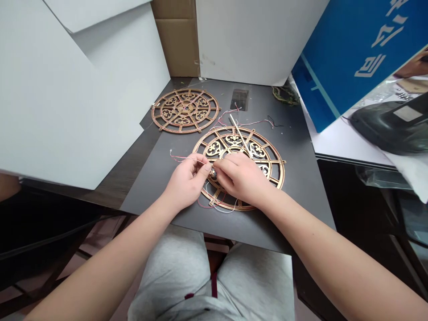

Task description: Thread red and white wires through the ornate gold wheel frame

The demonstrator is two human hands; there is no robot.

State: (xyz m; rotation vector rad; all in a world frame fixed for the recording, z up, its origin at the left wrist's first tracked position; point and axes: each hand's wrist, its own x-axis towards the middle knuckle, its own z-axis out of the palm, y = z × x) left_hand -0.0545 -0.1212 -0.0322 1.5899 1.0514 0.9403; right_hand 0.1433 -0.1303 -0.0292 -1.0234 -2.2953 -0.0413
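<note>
A round wooden openwork wheel [282,171] with gold scroll ornaments lies flat on the dark board, under both hands. My left hand [187,180] is closed in a pinch over its left side, on a thin red and white wire [179,157] whose end sticks out to the left. Right beside it, my right hand [237,176] is closed, fingertips nearly meeting the left ones; what it pinches is hidden. A slim pale stick [238,130] rests across the wheel's far part. Loose red and white wire [223,210] loops over the wheel's near edge.
A second wooden wheel [185,129] with wires lies at the back left. A small dark rectangular piece [240,100] and a thin wire [256,122] lie behind. White panels [247,40] and a blue printed panel [334,76] stand around the dark board [157,178].
</note>
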